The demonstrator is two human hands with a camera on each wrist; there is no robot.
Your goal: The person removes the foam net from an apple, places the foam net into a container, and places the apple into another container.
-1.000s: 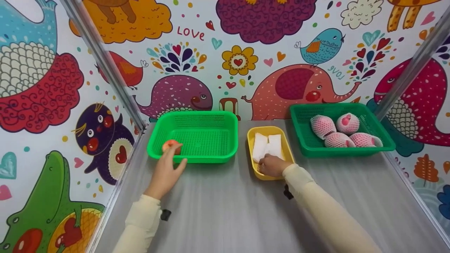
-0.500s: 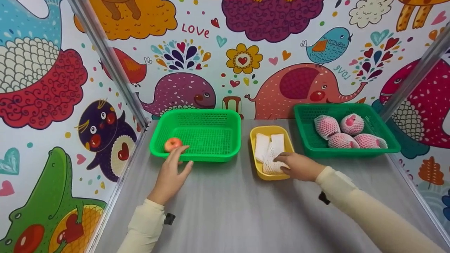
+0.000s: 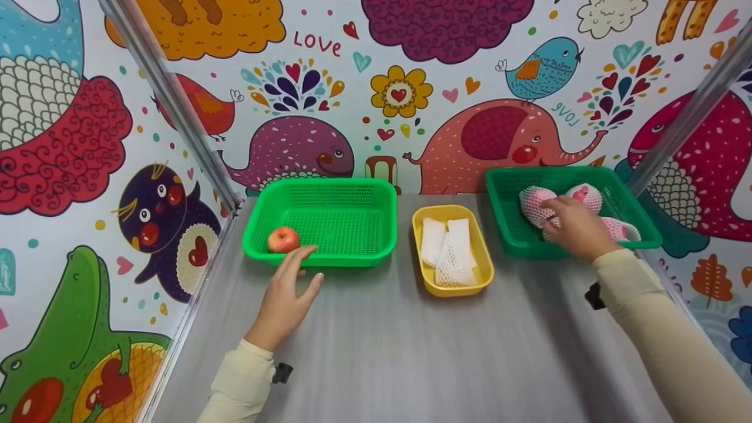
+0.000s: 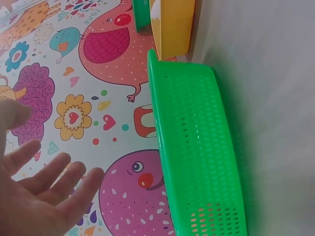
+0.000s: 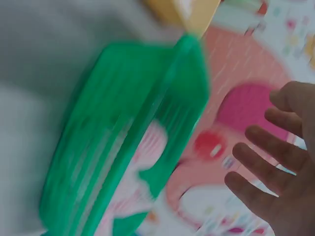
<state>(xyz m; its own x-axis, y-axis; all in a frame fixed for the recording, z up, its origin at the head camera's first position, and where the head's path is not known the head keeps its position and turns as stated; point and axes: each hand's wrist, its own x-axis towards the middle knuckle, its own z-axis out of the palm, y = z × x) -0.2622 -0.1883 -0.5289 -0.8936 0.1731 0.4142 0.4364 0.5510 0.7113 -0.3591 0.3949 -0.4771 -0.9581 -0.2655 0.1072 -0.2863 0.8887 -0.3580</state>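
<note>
In the head view my left hand [image 3: 286, 299] is held with its fingers extended at the front rim of the light green basket [image 3: 329, 259]. A red apple [image 3: 284, 239] lies in that basket's left front corner, just past the fingertips. My right hand [image 3: 578, 229] hovers over the dark green basket [image 3: 517, 249], its fingers spread above several pinkish fruits in white foam nets [image 3: 536, 205]. It partly hides them. The right wrist view shows the same right hand [image 5: 280, 162] holding nothing. Between the baskets stands a yellow basket [image 3: 455, 290] with white foam nets [image 3: 455, 261].
All three baskets stand on a grey table [image 3: 382, 352], near a back wall [image 3: 393, 141] printed with cartoon animals. Metal posts [image 3: 176, 111] mark the corners, where printed side walls join.
My right hand has left the yellow basket, where a foam net now lies at the front, and moved right over the dark green basket. My left hand stays almost where it was.
</note>
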